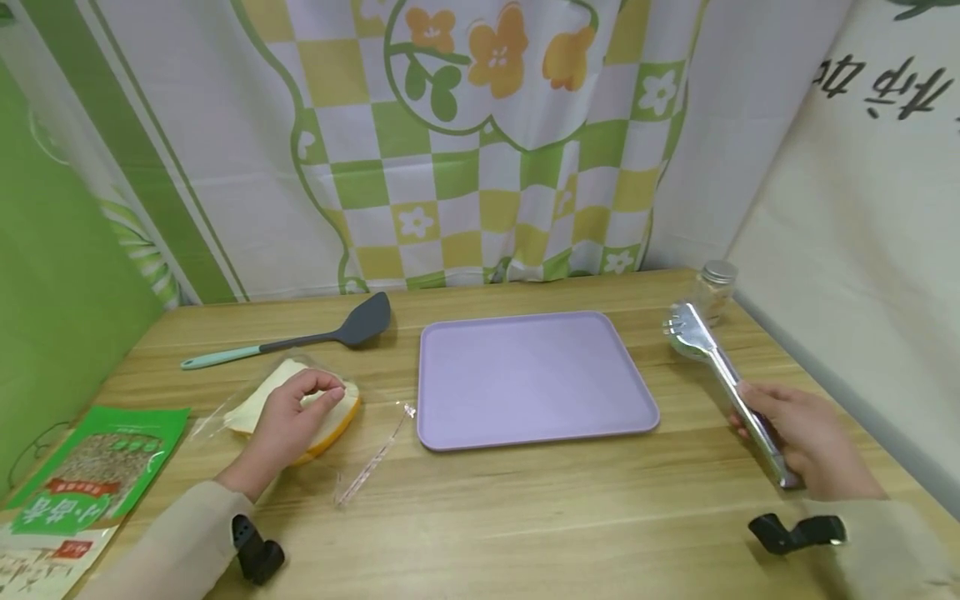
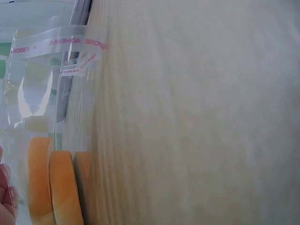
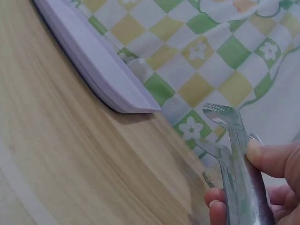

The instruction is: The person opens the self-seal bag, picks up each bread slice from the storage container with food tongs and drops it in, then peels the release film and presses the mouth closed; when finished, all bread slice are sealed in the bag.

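Observation:
My left hand (image 1: 288, 421) is over the bread slices (image 1: 347, 421), pinching the clear plastic bag (image 1: 382, 454) around them between thumb and index finger. Orange-brown crusts (image 2: 65, 187) and the bag's printed adhesive strip (image 2: 61, 43) show in the left wrist view, with only fingertips at its left edge. On the right, metal tongs (image 1: 723, 367) are gripped by my right hand (image 1: 813, 437), their toothed heads pointing away from me. The right wrist view shows the two heads apart, with nothing between them.
A lilac tray (image 1: 525, 379) lies mid-table between the hands. Behind the bread is a spatula (image 1: 300, 340) with a mint handle. A green seed packet (image 1: 90, 492) lies at the left edge. A lidded glass jar (image 1: 714, 287) stands at the back right, near the tongs.

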Available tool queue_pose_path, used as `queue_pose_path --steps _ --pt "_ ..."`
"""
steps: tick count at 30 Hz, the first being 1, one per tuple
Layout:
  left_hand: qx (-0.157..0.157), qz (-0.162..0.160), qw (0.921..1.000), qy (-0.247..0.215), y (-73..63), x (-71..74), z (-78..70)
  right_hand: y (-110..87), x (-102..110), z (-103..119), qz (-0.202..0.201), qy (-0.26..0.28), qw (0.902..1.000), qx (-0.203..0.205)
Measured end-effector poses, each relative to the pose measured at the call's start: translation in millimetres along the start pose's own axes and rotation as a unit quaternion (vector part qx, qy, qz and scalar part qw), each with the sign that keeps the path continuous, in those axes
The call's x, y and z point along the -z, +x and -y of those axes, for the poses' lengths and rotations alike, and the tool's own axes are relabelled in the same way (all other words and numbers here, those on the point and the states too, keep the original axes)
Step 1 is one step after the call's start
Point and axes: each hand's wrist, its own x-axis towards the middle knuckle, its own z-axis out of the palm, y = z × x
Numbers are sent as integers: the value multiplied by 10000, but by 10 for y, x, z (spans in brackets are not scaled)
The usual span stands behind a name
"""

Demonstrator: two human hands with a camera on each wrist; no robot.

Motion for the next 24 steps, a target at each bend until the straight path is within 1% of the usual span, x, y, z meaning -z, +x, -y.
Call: queue_pose_path --steps 2,3,4,6,7,9,10,13,14,16,22,24 --pt "-9 4 10000 -24 6 0 -6 -7 -47 4 -156 -470 9988 63" --pt "-9 4 10000 -27 10 -1 -9 -12 -75 9 -258 -866 9958 119" --pt "-11 -4 10000 -56 12 -2 -13 -22 -103 15 -359 -1442 9887 208" --pt "0 -23 9999 -108 16 -6 -19 -40 -158 34 -496 -2507 9662 340" --pt "13 -27 9999 -119 19 -8 -20 -46 -186 42 -563 -3006 9511 425" --pt "62 -30 9998 -164 24 -12 -28 -60 -238 60 -675 -3718 9241 565" --pt "86 -30 9997 -209 27 -14 -36 -67 -261 66 -710 -3953 9134 656" --pt "153 -2 9995 -273 39 -22 -43 -67 -321 72 -815 -4129 9035 812" --pt "166 9 9994 -295 42 -27 -45 -67 -338 71 -840 -4139 9026 840" --pt "188 36 9994 -289 48 -37 -36 -63 -364 68 -896 -4265 8958 872" --pt "196 118 9996 -189 52 -60 14 -12 -392 94 -898 -4604 8805 684" --pt "170 137 9996 -194 53 -58 15 14 -392 102 -867 -4613 8806 651"
